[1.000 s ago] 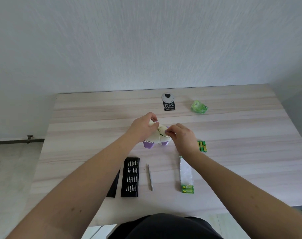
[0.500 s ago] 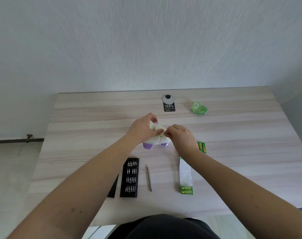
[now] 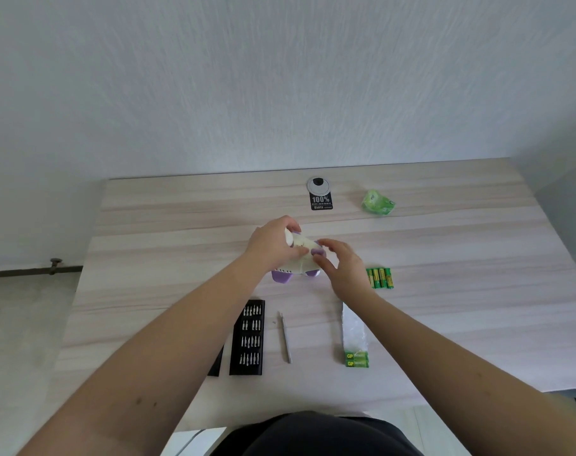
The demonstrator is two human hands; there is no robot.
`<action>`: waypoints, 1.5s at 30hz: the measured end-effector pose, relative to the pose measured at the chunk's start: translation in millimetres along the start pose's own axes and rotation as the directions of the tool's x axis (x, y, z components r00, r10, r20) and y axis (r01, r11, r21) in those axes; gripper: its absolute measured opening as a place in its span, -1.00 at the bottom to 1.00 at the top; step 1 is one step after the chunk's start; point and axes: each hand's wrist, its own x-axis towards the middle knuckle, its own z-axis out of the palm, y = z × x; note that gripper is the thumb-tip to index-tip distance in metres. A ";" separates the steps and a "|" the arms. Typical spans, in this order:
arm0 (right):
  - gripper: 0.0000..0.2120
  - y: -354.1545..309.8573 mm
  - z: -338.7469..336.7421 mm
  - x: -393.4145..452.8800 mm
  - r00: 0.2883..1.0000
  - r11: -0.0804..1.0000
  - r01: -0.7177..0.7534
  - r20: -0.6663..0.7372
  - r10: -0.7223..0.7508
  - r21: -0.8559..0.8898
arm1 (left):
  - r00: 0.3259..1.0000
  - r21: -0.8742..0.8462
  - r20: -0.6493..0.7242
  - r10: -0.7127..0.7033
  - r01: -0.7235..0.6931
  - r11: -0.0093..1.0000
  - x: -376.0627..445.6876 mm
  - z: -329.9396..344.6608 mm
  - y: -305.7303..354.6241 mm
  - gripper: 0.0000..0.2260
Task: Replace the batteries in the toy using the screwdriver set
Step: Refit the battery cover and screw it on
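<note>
Black sticker (image 3: 321, 202): "100%" in big white figures, right below the round grommet (image 3: 318, 185) on the table (image 3: 155, 225); 2 lines of smaller print sit under it, too small to read.
Battery pack (image 3: 356, 359): "GP" in yellow on green, there it is twice, once on each of the 2 cells showing at the near end of the clear wrap.
Loose batteries (image 3: 380, 278): green and yellow, lettering runs along them, too small to make out.
Green wrapper (image 3: 378, 202): some pale marks on it, nothing readable.
Bit case (image 3: 249, 337): no lettering that can be read.
</note>
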 end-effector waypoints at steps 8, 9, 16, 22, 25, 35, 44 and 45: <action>-0.64 -14.6 6.5 6.1 0.979 0.966 -0.186 0.112 0.168 0.181 | 0.999 0.046 -0.044 0.028 -0.026 0.999 -1.1 2.1 -0.1 -0.65; -0.66 -16.0 7.6 6.4 0.977 0.957 -0.194 0.135 0.168 0.216 | 0.999 0.048 -0.046 0.023 -0.021 0.999 -1.2 2.5 -0.2 -0.65; -0.71 -16.3 16.6 6.4 0.957 0.887 -0.279 0.184 0.225 0.368 | 0.997 -0.060 0.077 0.027 -0.022 0.998 -0.4 -9.1 -1.8 -0.72; -0.67 -22.0 24.4 11.0 0.929 0.790 -0.368 0.236 0.286 0.490 | 0.988 -0.268 0.142 -0.057 0.094 0.959 -2.2 -16.5 3.1 -0.74; -0.63 -22.2 26.0 12.9 0.923 0.784 -0.382 0.239 0.301 0.489 | 0.995 -0.252 0.098 -0.026 0.050 0.966 -2.3 -14.2 1.9 -0.75; -0.71 -20.0 22.4 15.9 0.961 0.904 -0.261 0.183 0.209 0.338 | 0.996 -0.242 0.092 -0.006 0.028 0.970 2.2 -10.1 -2.5 -0.75; -0.68 -17.4 14.8 21.3 0.934 0.854 -0.322 0.287 0.214 0.408 | 0.999 -0.246 0.051 -0.009 0.022 0.969 1.8 -4.8 -5.1 -0.75; -0.68 -17.2 14.3 21.3 0.931 0.851 -0.325 0.298 0.211 0.412 | 0.999 -0.240 0.043 -0.009 0.019 0.971 1.2 -4.0 -5.3 -0.75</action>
